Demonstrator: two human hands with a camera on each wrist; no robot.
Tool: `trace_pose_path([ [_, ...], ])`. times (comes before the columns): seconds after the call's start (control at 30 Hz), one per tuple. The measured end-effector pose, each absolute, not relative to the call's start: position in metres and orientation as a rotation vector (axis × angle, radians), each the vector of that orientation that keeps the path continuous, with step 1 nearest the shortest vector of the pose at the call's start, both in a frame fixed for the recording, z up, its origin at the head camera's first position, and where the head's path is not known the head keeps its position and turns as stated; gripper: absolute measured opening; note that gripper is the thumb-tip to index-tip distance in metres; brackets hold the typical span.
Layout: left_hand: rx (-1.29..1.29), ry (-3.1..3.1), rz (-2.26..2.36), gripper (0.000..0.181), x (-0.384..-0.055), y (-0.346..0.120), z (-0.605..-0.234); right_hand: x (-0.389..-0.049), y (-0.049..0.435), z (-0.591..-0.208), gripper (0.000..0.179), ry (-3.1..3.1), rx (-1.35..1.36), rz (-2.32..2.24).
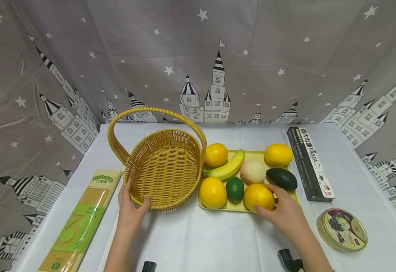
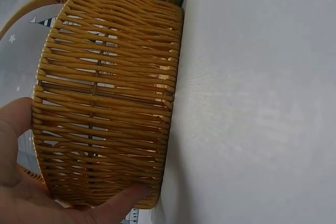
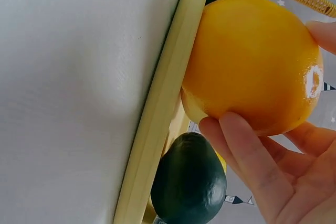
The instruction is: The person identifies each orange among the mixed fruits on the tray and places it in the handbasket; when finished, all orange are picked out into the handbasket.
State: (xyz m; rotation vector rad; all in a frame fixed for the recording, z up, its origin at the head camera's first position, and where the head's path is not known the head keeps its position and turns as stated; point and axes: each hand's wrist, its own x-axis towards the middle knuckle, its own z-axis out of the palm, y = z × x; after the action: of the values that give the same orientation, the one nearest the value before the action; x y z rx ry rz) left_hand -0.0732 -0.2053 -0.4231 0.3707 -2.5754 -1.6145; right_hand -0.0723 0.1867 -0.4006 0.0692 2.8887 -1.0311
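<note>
Your right hand [image 1: 284, 209] pinches the front-right orange [image 1: 259, 197] between its fingers [image 3: 247, 150] at the tray [image 3: 164, 98]; your left hand [image 1: 132, 211] grips the empty basket [image 1: 168, 170]. Filling seems barely begun: the other fruit [image 1: 252, 172] likely all remains.

From the tray [image 1: 233, 207], six o'clock over the table [image 1: 214, 241] lets a hand through; basket [image 1: 167, 170] (handle [image 1: 157, 109] arching high) blocks nine, box [image 1: 310, 164] three.

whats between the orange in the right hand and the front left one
The head view shows a green fruit between the held orange and the front left orange.
</note>
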Motion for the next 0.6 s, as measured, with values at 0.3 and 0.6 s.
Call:
trace_pose_path([
  [0.3,0.386,-2.573,-1.614,0.087,-0.072,-0.206,-0.424,-0.072,0.183,-0.388,0.073,2.917,-0.013,-1.168],
  [0.6,0.370,-2.557,-1.632,0.087,-0.072,-0.207,-0.425,-0.080,0.152,-0.375,0.068,2.854,-0.188,-1.439],
])
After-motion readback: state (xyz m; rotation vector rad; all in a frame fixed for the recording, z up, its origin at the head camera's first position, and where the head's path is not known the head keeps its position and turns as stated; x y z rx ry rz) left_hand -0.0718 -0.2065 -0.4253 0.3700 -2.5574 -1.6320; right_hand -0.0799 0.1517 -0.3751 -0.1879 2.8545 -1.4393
